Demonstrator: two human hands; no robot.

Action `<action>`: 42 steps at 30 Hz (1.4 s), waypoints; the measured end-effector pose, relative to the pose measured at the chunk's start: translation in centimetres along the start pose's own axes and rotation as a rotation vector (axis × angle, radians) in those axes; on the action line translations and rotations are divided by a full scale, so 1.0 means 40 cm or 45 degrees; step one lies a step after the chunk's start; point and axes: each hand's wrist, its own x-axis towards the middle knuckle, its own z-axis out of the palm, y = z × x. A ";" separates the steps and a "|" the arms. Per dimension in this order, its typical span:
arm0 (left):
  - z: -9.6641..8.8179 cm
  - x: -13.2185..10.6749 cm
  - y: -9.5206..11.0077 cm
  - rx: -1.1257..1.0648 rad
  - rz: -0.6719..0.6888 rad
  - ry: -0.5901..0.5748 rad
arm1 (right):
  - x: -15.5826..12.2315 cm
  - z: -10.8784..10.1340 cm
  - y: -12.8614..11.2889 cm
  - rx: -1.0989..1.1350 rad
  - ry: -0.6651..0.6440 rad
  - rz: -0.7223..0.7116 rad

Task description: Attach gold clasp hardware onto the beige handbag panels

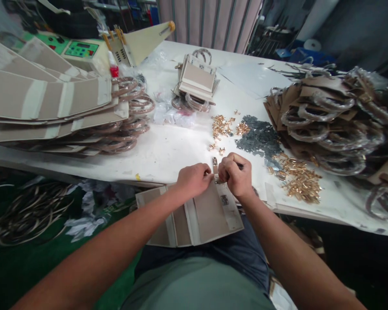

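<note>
A beige bag panel [210,215] with pale strips lies across my lap, its far edge against the table. My left hand [194,178] is closed in a pinch at the panel's far edge; what the fingertips hold is too small to make out. Beside it, my right hand [235,174] is wrapped in a fist round a dark tool [240,166], of which only the end shows. Just beyond the fingers a tab with a metal fitting [215,162] sticks out from the panel. A small metal plate [224,199] sits on the panel below my right hand.
Gold fittings [221,125] and dark metal plates [257,135] lie ahead, with more gold pieces [300,178] to the right. Stacked panels [45,97] with wrapped handles stand left, wrapped bag parts [323,116] right. A smaller stack [197,77] stands farther back.
</note>
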 end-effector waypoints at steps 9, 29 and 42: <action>0.135 -0.295 0.032 0.140 0.616 0.016 | 0.005 -0.004 0.007 -0.015 -0.046 -0.020; 0.119 -0.270 0.060 0.259 0.553 -0.173 | 0.011 -0.008 -0.012 0.021 -0.118 0.008; 0.101 -0.245 0.062 0.279 0.549 -0.228 | -0.073 -0.104 -0.021 0.610 0.180 0.223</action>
